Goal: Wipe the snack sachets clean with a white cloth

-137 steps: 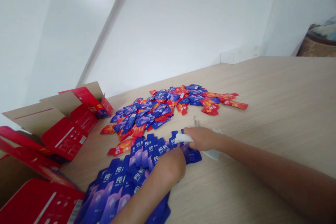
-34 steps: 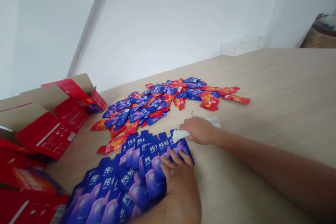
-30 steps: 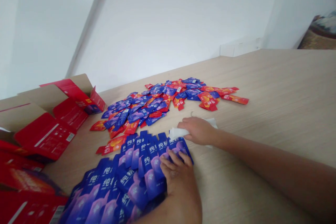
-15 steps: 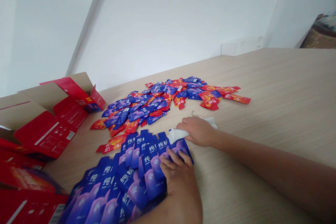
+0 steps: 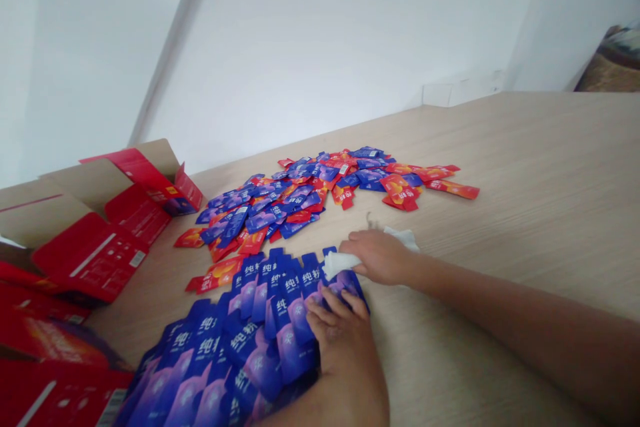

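Observation:
Blue-and-purple sachets point(image 5: 240, 340) lie overlapped in rows at the front of the table. My left hand point(image 5: 345, 330) rests on the right end of these rows, its fingers spread flat over the upper sachets. My right hand point(image 5: 377, 257) is closed around a white cloth point(image 5: 341, 264), perhaps a wipe or tissue. One end of the cloth touches the top of the rightmost blue sachet; the other end sticks out behind the hand. Under my left palm, parts of the sachets are hidden.
Behind the rows lies a loose heap of blue and red-orange sachets point(image 5: 295, 197). Red cardboard boxes point(image 5: 95, 260) with raised flaps stand along the left. A white wall point(image 5: 340, 47) borders the wooden table point(image 5: 525, 200), with a small white box point(image 5: 437, 94) against it.
My right hand, with the white cloth, has come slightly nearer to me along the top of the rightmost sachet. My left hand stays on the sachets.

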